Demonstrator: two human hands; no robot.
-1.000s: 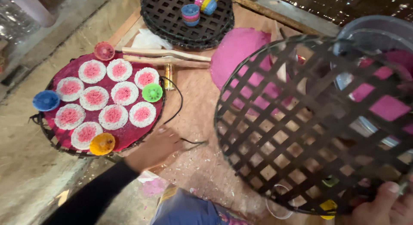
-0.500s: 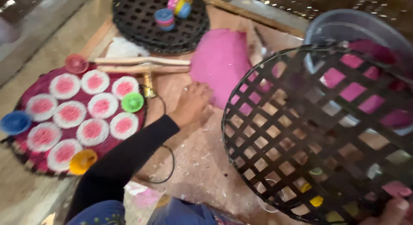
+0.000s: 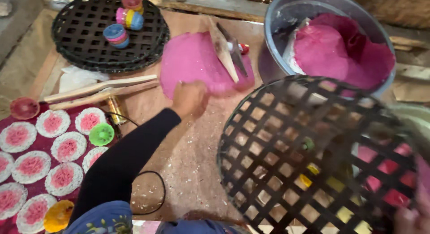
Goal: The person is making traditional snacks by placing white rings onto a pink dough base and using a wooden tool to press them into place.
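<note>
A flour-dusted wooden surface is filling the frame. The left hand, grip curled shut at the pink dough sheet, is risking tearing it. The right hand, lower right, is pinching the black lattice tray, which is tilting and could slip.

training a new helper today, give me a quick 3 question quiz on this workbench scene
1. True or false: the left hand rests at the edge of the flat pink sheet.
2. What does the grey metal tub hold? A) pink dough B) water C) small cups
3. Which thing does the right hand grip at the lower right?

Key
1. True
2. A
3. The black lattice tray, tilted up in front of the camera
</note>
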